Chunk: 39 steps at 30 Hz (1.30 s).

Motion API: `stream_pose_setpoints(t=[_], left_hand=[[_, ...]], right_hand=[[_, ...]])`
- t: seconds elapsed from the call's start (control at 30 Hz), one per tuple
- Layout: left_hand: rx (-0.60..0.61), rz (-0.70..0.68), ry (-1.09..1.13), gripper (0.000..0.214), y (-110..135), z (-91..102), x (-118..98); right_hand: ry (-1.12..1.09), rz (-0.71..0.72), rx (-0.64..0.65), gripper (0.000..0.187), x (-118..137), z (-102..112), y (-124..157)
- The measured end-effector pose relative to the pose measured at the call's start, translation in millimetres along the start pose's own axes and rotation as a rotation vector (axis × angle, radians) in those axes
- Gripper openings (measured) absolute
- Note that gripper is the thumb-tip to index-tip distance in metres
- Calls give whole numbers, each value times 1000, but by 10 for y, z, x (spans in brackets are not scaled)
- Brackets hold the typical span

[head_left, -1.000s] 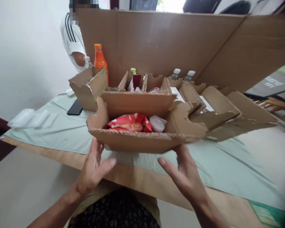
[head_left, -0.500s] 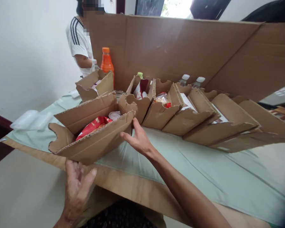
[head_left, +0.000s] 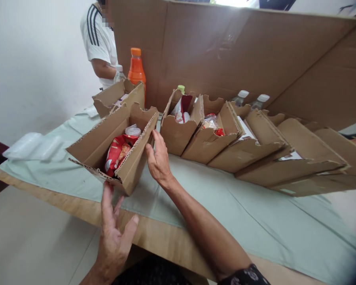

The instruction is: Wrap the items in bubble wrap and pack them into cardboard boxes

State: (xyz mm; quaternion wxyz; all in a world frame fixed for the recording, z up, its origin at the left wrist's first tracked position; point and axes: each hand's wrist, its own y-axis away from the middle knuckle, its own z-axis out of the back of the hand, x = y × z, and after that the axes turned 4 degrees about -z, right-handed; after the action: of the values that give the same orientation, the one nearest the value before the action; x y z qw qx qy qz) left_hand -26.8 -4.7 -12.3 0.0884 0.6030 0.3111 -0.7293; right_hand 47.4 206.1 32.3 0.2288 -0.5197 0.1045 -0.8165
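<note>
A cardboard box [head_left: 133, 172] without a top stands on the cloth before me, its near end toward me. Inside lie a red snack packet [head_left: 118, 152] and a clear plastic item [head_left: 133, 130] that I cannot name. My left hand [head_left: 115, 233] has its fingertips against the lower part of the near end, thumb spread apart. Against the box's right side lies my right hand [head_left: 159, 158], fingers stretched out flat. Neither hand wraps round the cardboard.
Several similar boxes [head_left: 213, 144] lean in a row to the right. Behind the near box are another box [head_left: 136, 97] and an orange bottle [head_left: 136, 71]. A tall cardboard panel [head_left: 195, 51] stands at the back, a person [head_left: 99, 47] beyond it. Plastic packs [head_left: 32, 146] lie left.
The near box has turned so that its near end faces me more, and both hands have moved with it. My right hand now lies along its side instead of at the far corner.
</note>
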Motion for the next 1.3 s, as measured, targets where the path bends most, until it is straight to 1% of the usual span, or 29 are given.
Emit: stream_pose_setpoints(t=[0.13,0.2,0.33,0.43,0.53,0.67,0.77,0.83,0.93,1.07,1.13,1.2,1.3], left_hand=[[11,-14,-46,89,-19,30,34],[5,-22,-69,86,-45,49,53],[16,-29,-113,83,-137,58,130],[66,-33,-138,85,-286,4,223],[154,-63,-145,88,-565,-115,302],[259,-76,-182,90,-1090,-338,353],[305,-75,-183,93,-1437,-506,398],[318,-80,-183,96,-1577,-579,456],[357,-61,-181,95,-1636,-584,567],[491,1,-200,85,-1588,-448,645],[495,-9,-211,83,-1600,-391,641],[493,-47,-186,83,-1656,-380,637],[529,-79,-143,91,-1778,-449,670]], right_hand=[[-62,-10,-72,49,-112,-45,151],[-107,-60,-74,47,-222,-102,242],[-212,-200,-44,52,-426,-258,390],[-233,-245,-60,55,-485,-315,446],[-254,-279,-89,54,-487,-309,459],[-285,-314,-120,47,-495,-291,443],[-299,-333,-126,45,-523,-293,425],[-303,-337,-123,44,-541,-292,415],[-302,-329,-107,42,-552,-276,408],[-279,-291,-57,28,-529,-248,417],[-260,-262,-22,26,-519,-246,424],[-240,-233,4,29,-523,-253,425],[-206,-201,28,44,-558,-269,417]])
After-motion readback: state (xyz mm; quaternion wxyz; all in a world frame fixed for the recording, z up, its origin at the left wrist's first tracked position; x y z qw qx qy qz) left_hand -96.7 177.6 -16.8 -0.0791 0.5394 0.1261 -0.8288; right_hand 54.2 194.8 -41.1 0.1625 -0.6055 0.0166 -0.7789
